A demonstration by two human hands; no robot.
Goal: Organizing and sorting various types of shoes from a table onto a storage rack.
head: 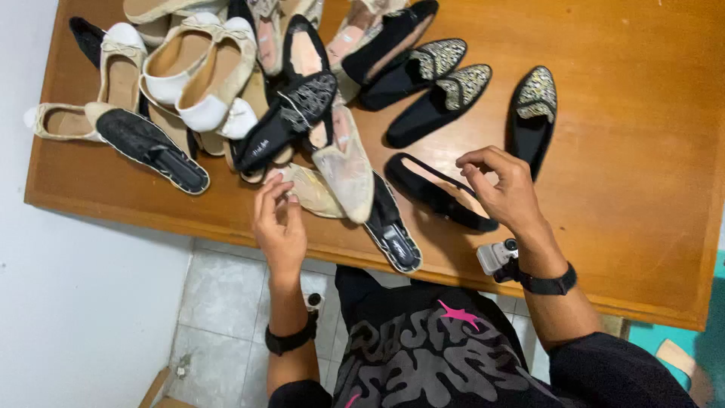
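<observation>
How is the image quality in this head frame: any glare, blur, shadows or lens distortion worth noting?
Head view: sharp overall, with no clear motion blur on the left hand or right hand. A soft glare patch shows on the varnished wooden table at right. Both hands and the shoes cast soft shadows. The table's edges bow slightly, suggesting wide-angle distortion. The black slingback shoe by the right hand loses detail in the dark.

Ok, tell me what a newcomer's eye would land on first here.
First, the jumbled heap of flat shoes, cream, white and black, on the left of the wooden table. Next, the right hand over a plain black flat, and the left hand touching a cream shoe at the near edge.
</observation>
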